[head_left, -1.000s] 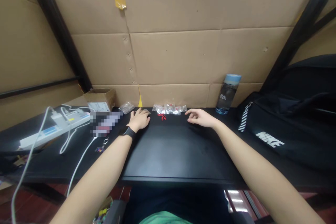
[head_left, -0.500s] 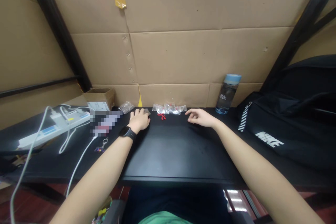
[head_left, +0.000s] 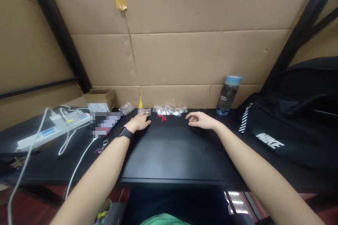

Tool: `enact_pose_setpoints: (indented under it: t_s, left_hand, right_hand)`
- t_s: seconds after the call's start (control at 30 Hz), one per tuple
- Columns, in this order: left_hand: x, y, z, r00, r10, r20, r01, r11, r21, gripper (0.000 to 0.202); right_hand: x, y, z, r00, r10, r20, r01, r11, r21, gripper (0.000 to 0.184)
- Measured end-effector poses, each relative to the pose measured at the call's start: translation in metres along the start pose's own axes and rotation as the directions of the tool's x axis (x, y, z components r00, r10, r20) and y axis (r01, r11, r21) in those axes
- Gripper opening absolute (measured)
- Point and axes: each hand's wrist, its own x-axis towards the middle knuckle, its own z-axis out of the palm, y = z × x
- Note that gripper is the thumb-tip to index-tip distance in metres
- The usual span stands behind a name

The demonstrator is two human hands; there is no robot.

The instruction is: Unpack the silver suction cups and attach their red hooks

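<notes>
My left hand (head_left: 139,122), with a dark watch on its wrist, rests palm down near the back of the black table. Its fingers are stretched out, the tips at the near edge of a small clear plastic packet (head_left: 144,112). Whether they touch it, I cannot tell. To its right lies a thin red cord (head_left: 162,117), looped on the tabletop, in front of several clear packets (head_left: 170,109). Loosely bent, my right hand (head_left: 202,120) hovers or rests right of those packets, thumb and fingers apart, with nothing visible in it.
Another clear packet (head_left: 126,108) and a small cardboard box (head_left: 99,95) stand left. Nearer are a power strip (head_left: 52,132), a white cable (head_left: 80,161), a blurred-out item and a keychain (head_left: 102,146). A water bottle (head_left: 227,96) and black bag (head_left: 290,126) occupy the right, below cardboard walls (head_left: 174,56).
My left hand has drawn back slightly, toward me and to the left, so the packet by its fingertips shows more fully. My right hand has hardly moved.
</notes>
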Motion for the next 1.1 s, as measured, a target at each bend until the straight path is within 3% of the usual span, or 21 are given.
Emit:
enact_pose_setpoints:
  t_s: [0.2, 0.37, 0.57, 0.9, 1.1]
  left_hand:
    - [0.001, -0.004, -0.004, 0.998, 0.040, 0.042, -0.039, 0.999, -0.027, 0.063]
    - [-0.004, -0.002, -0.008, 0.993, -0.091, 0.078, 0.091, 0.996, -0.002, 0.069]
    - [-0.006, -0.004, -0.013, 0.996, -0.037, 0.083, 0.040, 0.999, -0.035, 0.072]
    - [0.002, -0.008, -0.001, 0.998, -0.057, 0.003, 0.057, 0.987, -0.153, 0.087]
    - [0.007, -0.007, 0.000, 0.999, -0.045, 0.022, 0.045, 0.999, -0.013, 0.072]
  right_hand:
    - [0.000, 0.001, -0.002, 1.000, 0.007, 0.022, -0.007, 1.000, 0.005, 0.041]
    - [-0.001, 0.001, -0.002, 0.999, 0.019, 0.026, -0.020, 1.000, 0.003, 0.039]
    - [-0.001, 0.000, -0.002, 0.999, 0.025, 0.047, -0.025, 1.000, 0.004, 0.038]
    - [-0.001, 0.000, -0.003, 0.998, 0.022, 0.051, -0.022, 1.000, -0.001, 0.038]
    - [-0.002, -0.003, -0.003, 0.997, 0.034, 0.064, -0.034, 0.999, -0.006, 0.037]
